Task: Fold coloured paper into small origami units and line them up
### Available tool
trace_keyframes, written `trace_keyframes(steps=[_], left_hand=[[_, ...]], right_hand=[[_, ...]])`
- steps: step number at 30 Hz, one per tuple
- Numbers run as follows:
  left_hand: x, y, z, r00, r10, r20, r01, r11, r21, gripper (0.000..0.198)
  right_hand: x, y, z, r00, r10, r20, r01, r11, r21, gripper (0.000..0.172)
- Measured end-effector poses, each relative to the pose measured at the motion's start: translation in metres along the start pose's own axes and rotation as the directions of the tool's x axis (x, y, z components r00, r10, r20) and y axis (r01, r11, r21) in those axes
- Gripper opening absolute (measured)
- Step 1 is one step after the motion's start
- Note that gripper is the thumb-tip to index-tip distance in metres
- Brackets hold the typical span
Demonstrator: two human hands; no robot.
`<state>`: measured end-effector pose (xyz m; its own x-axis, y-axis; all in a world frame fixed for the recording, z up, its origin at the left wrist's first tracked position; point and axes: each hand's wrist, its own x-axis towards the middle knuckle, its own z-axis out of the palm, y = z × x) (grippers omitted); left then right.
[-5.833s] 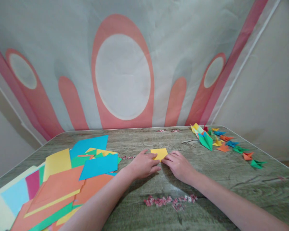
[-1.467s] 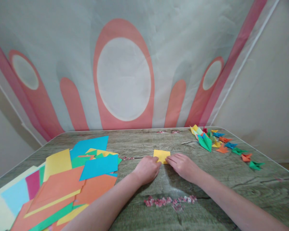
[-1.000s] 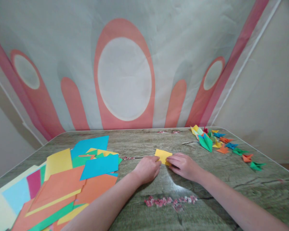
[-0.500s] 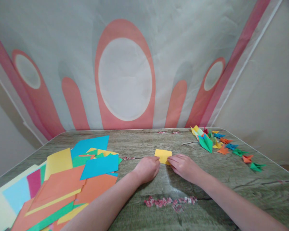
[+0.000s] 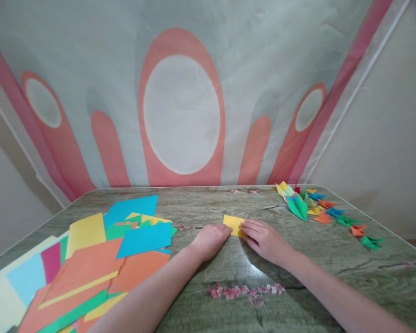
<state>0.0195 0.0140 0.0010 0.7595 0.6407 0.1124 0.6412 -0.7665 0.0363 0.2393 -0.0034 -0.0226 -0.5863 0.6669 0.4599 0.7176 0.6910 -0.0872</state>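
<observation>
A small folded yellow paper lies flat on the wood-grain table near the middle. My left hand rests on the table with its fingertips on the paper's near left corner. My right hand lies over the paper's right part, fingers pressing it down and hiding that side. Both hands hold the sheet against the table top; neither lifts it.
A loose spread of coloured paper sheets covers the table's left side. Several small folded paper figures sit at the back right corner. A pink-and-grey patterned cloth hangs behind the table. Pink flower print marks the table front.
My right hand's fingers have slid left over the yellow paper, covering more of it. The left hand stays at the paper's near left corner. The view drifted slightly.
</observation>
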Motion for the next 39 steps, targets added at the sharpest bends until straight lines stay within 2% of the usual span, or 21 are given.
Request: trace_keyframes(steps=[7, 12, 17, 25, 31, 34, 39], left_hand=[[-0.001, -0.001, -0.002, 0.999, 0.04, 0.008, -0.04, 0.998, 0.039, 0.019], [-0.002, 0.0, -0.003, 0.994, 0.065, -0.089, -0.061, 0.997, 0.053, 0.02], [-0.001, 0.004, -0.002, 0.98, 0.085, -0.179, -0.069, 0.993, 0.096, 0.02], [0.002, 0.004, -0.001, 0.968, 0.009, -0.249, 0.025, 0.991, 0.134, 0.022], [0.0, -0.003, 0.001, 0.96, 0.021, -0.278, 0.004, 0.996, 0.087, 0.022], [0.0, -0.007, 0.003, 0.966, -0.029, -0.256, 0.053, 0.995, 0.089, 0.02], [-0.001, -0.015, 0.004, 0.967, -0.185, -0.177, 0.207, 0.972, 0.114, 0.02]], right_hand=[[0.0, -0.006, 0.005, 1.0, -0.017, 0.011, 0.017, 1.0, 0.001, 0.022], [0.003, -0.014, 0.004, 0.999, -0.004, -0.049, 0.001, 0.999, -0.052, 0.02], [0.007, -0.018, 0.002, 0.994, -0.059, -0.09, 0.052, 0.996, -0.074, 0.02], [0.005, -0.007, -0.001, 0.988, -0.06, -0.144, 0.045, 0.994, -0.1, 0.02], [0.001, 0.003, -0.004, 0.968, -0.071, -0.241, 0.072, 0.997, -0.005, 0.017], [0.0, 0.005, -0.004, 0.963, -0.128, -0.237, 0.139, 0.99, 0.03, 0.017], [0.0, 0.004, -0.005, 0.967, -0.203, -0.151, 0.208, 0.978, 0.014, 0.016]])
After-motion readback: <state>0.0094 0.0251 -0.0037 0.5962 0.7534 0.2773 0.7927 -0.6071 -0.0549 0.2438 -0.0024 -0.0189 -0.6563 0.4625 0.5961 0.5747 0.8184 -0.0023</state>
